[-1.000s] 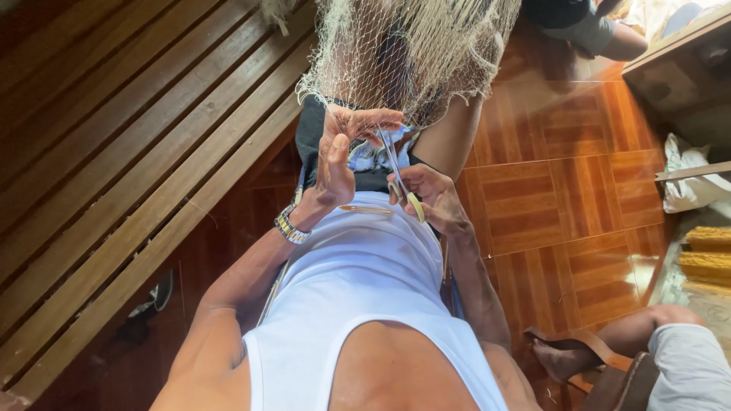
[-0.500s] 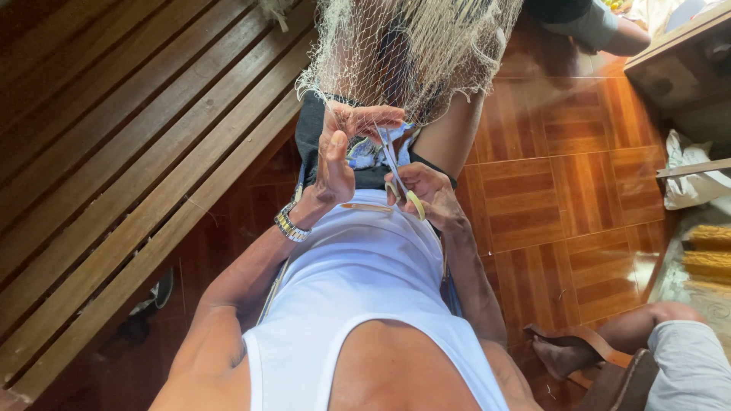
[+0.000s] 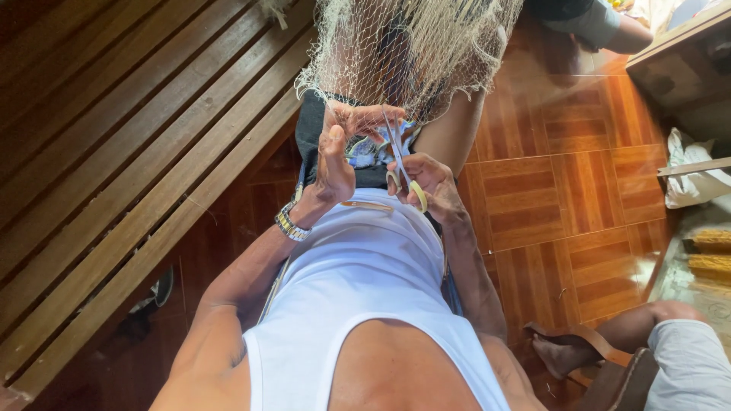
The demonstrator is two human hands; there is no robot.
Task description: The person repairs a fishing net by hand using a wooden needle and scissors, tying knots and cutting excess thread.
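The pale cream knotted fishing net (image 3: 415, 46) has a fine diamond mesh, with darker shapes showing through it. The scissors (image 3: 403, 164) have grey metal blades and yellow plastic handle loops. A silver metal wristwatch (image 3: 292, 225) has a banded link strap. The sleeveless ribbed cotton vest (image 3: 365, 304) is plain white. Beneath the net lies a blue-and-white patterned cloth (image 3: 369, 152) against dark fabric. The glossy parquet floor (image 3: 563, 183) is reddish-brown, laid in squares of alternating strips. The slatted wooden boards (image 3: 114, 144) are dark brown in long parallel stripes. Nearby shorts (image 3: 689, 365) are light grey.
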